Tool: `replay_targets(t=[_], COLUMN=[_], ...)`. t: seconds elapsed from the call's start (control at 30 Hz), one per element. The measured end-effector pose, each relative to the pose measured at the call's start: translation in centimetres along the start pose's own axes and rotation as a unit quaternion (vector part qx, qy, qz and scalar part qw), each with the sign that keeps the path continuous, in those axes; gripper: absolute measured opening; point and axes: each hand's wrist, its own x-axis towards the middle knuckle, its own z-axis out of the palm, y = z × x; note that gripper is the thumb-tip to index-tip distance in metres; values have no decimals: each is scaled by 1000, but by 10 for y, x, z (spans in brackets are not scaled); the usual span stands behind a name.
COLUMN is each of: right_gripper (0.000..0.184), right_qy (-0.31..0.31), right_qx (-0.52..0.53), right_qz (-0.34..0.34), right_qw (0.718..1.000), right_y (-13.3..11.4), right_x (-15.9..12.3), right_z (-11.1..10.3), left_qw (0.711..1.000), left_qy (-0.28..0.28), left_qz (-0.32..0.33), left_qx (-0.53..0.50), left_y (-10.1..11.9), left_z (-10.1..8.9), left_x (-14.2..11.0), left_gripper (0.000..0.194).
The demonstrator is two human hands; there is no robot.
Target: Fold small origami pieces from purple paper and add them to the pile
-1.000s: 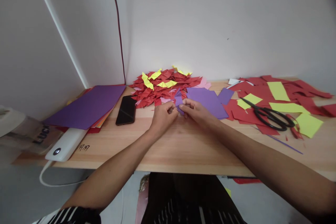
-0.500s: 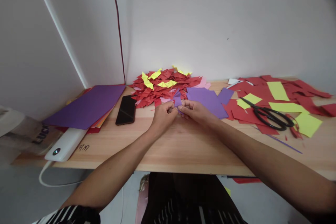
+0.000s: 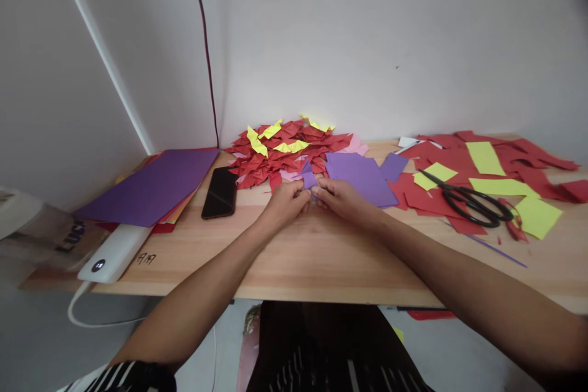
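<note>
Between my two hands is a small piece of purple paper (image 3: 310,180), pinched from both sides and partly covered by the fingers. My left hand (image 3: 287,201) is closed on its left edge, thumb and forefinger together. Closed on the right edge is my right hand (image 3: 340,197), its thumb toward me. How the paper is folded beneath the fingertips cannot be made out. Right behind it lies a heap of folded red paper pieces (image 3: 271,165) with a few yellow ones on top. A stack of purple paper squares (image 3: 361,176) sits just beyond my right hand.
Black-handled scissors (image 3: 475,203) rest on red and yellow paper pieces (image 3: 487,159) at the right. To the left are a black phone (image 3: 219,193), large purple sheets (image 3: 151,187) and a white power bank (image 3: 113,254) with a cable. The wooden table (image 3: 285,269) meets the wall behind.
Both hands keep their pinch on the purple paper, with small finger shifts. The right hand's fingers have drawn slightly lower and closer to the left hand. Other things stay where they were.
</note>
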Motion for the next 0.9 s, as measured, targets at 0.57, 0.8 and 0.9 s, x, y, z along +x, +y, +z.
replay_targets(t=[0.57, 0.8, 0.9], right_gripper=[24, 23, 21], right_qy=[-51, -36, -33], right_qx=[66, 36, 25], right_qz=[13, 16, 11], right_qw=[996, 999, 999], right_y=[-2, -3, -4], right_x=[0, 0, 0], right_z=[-6, -3, -3], left_qw=[989, 990, 992], left_qy=[42, 29, 43], left_qz=[53, 48, 44], left_qx=[131, 130, 113], left_y=[2, 4, 3], left_z=[0, -2, -1], left_x=[1, 1, 0], left_gripper=[25, 24, 26])
